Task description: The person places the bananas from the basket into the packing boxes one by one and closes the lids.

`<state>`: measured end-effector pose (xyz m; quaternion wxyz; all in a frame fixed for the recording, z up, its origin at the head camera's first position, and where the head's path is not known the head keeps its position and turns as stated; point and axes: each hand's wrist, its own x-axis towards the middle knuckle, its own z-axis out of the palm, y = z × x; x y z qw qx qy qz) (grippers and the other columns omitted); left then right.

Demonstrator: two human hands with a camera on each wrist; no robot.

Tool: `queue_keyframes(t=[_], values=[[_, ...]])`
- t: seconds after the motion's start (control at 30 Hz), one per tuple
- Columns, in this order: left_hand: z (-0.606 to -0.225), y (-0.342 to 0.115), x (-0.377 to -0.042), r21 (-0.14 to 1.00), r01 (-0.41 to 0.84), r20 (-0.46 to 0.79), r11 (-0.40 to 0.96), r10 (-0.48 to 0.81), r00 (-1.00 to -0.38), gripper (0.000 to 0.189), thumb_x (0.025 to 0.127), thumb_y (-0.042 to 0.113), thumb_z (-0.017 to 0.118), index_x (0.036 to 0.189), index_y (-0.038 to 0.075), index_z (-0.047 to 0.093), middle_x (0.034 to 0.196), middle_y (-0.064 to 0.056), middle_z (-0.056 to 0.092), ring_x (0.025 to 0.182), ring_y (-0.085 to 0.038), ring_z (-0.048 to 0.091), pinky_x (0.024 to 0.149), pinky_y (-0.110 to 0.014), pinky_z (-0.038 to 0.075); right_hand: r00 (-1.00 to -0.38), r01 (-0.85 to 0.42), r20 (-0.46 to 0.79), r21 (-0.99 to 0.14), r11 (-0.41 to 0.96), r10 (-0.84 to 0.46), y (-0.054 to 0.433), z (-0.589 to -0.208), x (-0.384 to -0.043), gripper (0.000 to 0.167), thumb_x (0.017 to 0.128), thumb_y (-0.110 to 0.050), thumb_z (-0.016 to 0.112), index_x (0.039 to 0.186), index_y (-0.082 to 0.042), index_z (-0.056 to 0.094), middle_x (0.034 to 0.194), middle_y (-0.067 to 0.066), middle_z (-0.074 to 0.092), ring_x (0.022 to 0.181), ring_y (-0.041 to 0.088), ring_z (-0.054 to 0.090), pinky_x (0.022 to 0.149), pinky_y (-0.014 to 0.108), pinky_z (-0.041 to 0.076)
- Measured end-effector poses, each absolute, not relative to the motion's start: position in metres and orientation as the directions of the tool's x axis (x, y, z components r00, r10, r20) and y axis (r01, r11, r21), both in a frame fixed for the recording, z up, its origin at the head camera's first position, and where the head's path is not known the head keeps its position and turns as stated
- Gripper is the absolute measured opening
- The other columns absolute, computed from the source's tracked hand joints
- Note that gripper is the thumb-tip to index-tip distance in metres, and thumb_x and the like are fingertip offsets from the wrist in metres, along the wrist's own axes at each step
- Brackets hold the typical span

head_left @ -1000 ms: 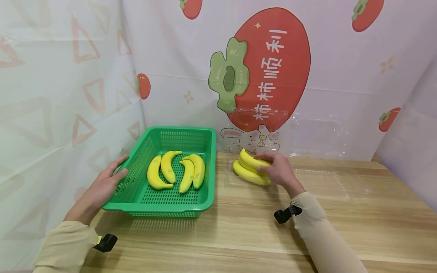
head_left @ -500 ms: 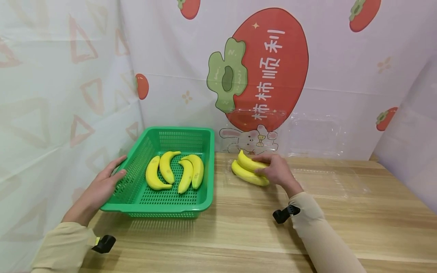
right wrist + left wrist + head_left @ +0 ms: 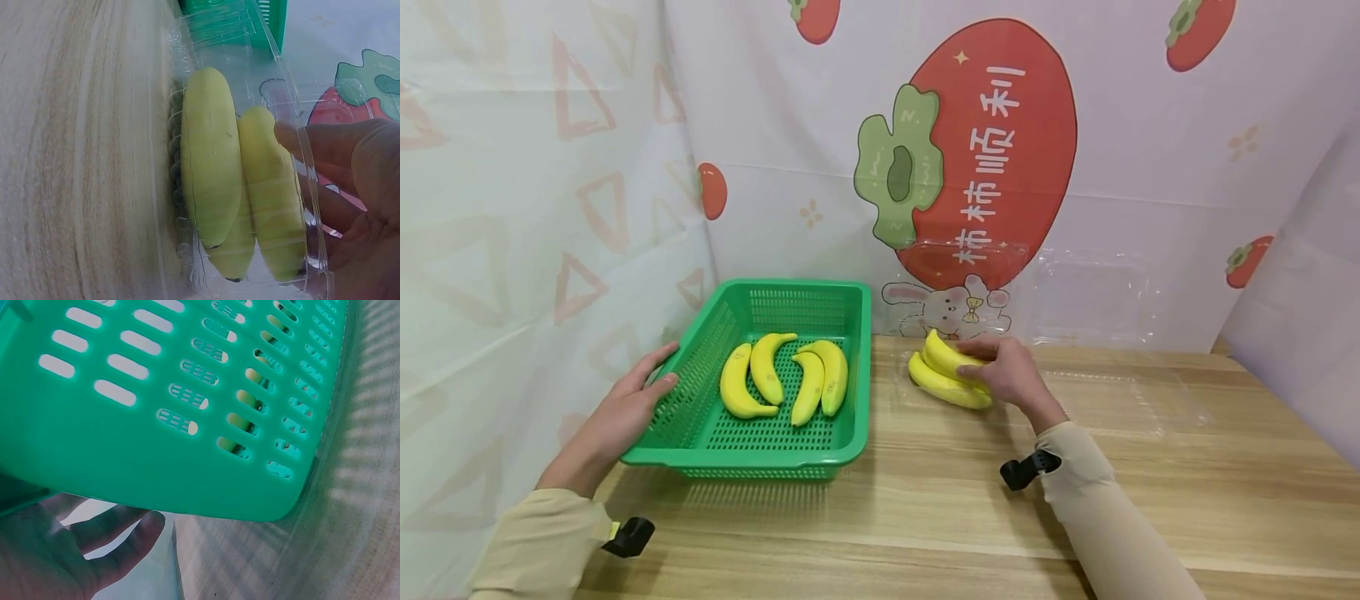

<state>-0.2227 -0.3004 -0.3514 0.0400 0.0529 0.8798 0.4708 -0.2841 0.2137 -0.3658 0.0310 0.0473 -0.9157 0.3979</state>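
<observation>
My left hand (image 3: 623,410) rests against the left side of a green slotted basket (image 3: 745,457). The left wrist view shows its fingers (image 3: 134,542) loosely bent beside the basket wall. Several yellow bananas (image 3: 808,387) lie inside the basket. On the right, a clear hinged plastic box (image 3: 219,31) holds three bananas, two side by side with another partly hidden beneath. My right hand (image 3: 1017,377) reaches into this box and pinches the upper banana (image 3: 275,194), thumb on its near side and fingers on the far side. The lower banana (image 3: 951,390) lies along the box's front.
A second clear plastic box (image 3: 1108,400) stands open to the right, its lid (image 3: 1093,296) raised against the printed backdrop (image 3: 812,125). Both boxes and the basket sit on a wood-grain table (image 3: 887,533). A hanging sheet (image 3: 542,250) borders the left side.
The right hand stays at the banana in the box, with only a slight shift of thumb and banana. The left hand and basket keep their places; the head view has shifted a little.
</observation>
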Motion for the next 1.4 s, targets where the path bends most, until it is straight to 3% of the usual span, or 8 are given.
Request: queue_keyframes(t=[0.5, 0.73, 1.4], values=[[-0.352, -0.299, -0.222, 0.84, 0.052, -0.022, 0.54, 0.129, -0.991, 0.07, 0.116, 0.045, 0.032, 0.173, 0.019, 0.0, 0.178, -0.021, -0.014, 0.16, -0.058, -0.011, 0.117, -0.086, 0.009, -0.994, -0.1, 0.108, -0.802, 0.589, -0.022, 0.218, -0.357, -0.28, 0.047, 0.1, -0.028, 0.075, 0.145, -0.014, 0.067, 0.145, 0.012, 0.069, 0.136, 0.036, 0.064, 0.108, 0.049, 0.057], [-0.352, -0.299, -0.221, 0.84, 0.052, -0.022, 0.54, 0.13, -0.991, 0.071, 0.116, 0.045, 0.031, 0.173, 0.019, -0.001, 0.178, -0.021, -0.013, 0.16, -0.058, -0.01, 0.116, -0.086, 0.01, -0.986, -0.146, 0.166, -0.813, 0.564, -0.016, 0.22, -0.35, -0.279, 0.046, 0.102, -0.026, 0.073, 0.146, -0.015, 0.067, 0.144, 0.013, 0.069, 0.133, 0.036, 0.066, 0.108, 0.053, 0.057], [-0.353, -0.3, -0.221, 0.839, 0.052, -0.021, 0.541, 0.128, -0.991, 0.072, 0.116, 0.046, 0.03, 0.173, 0.016, -0.003, 0.178, -0.025, -0.01, 0.16, -0.059, -0.007, 0.116, -0.085, 0.012, -0.985, -0.151, 0.17, -0.817, 0.557, -0.018, 0.22, -0.347, -0.275, 0.045, 0.103, -0.028, 0.071, 0.145, -0.012, 0.067, 0.143, 0.014, 0.07, 0.133, 0.036, 0.066, 0.11, 0.053, 0.055]])
